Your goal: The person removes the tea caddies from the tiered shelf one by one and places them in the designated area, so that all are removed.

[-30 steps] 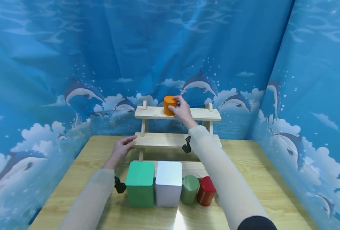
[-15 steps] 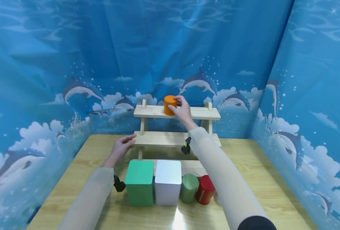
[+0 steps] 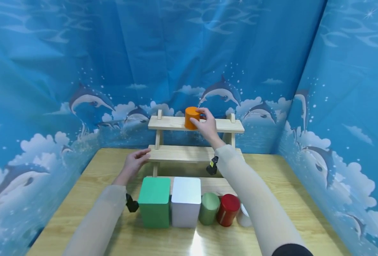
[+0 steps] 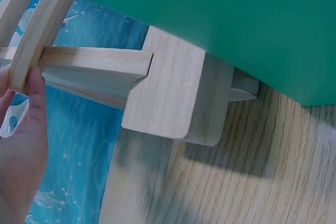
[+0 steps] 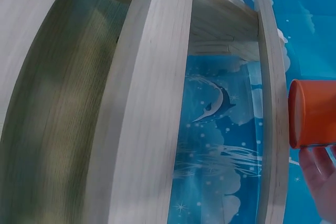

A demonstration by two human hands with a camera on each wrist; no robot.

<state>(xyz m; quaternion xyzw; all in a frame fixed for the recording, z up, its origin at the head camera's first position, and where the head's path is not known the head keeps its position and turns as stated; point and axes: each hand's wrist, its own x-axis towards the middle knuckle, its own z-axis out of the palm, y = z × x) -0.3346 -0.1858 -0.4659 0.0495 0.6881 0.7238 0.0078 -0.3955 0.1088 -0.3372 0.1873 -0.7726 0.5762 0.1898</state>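
A wooden three-tier shelf stand [image 3: 182, 153] stands at the back of the table. My right hand [image 3: 209, 125] holds an orange cylinder [image 3: 190, 119] by its right side, thumb in front and fingers behind, upright at the front of the top board. In the right wrist view the cylinder's base [image 5: 295, 114] is right at the top board [image 5: 273, 114]. My left hand [image 3: 133, 164] grips the left end of the middle board; the left wrist view shows thumb and fingers pinching that board end [image 4: 26, 72].
In front of the stand, a green block [image 3: 155, 202], a white block [image 3: 186, 202], a green cylinder [image 3: 209, 209], a red cylinder [image 3: 228, 210] and a white cylinder [image 3: 244, 217] stand in a row on the wooden table [image 3: 272, 185]. Blue dolphin curtains [image 3: 144, 53] hang behind and beside.
My right hand has shifted the orange cylinder a little to the right along the top board. More of the white cylinder shows beside my sleeve. The left hand keeps its grip.
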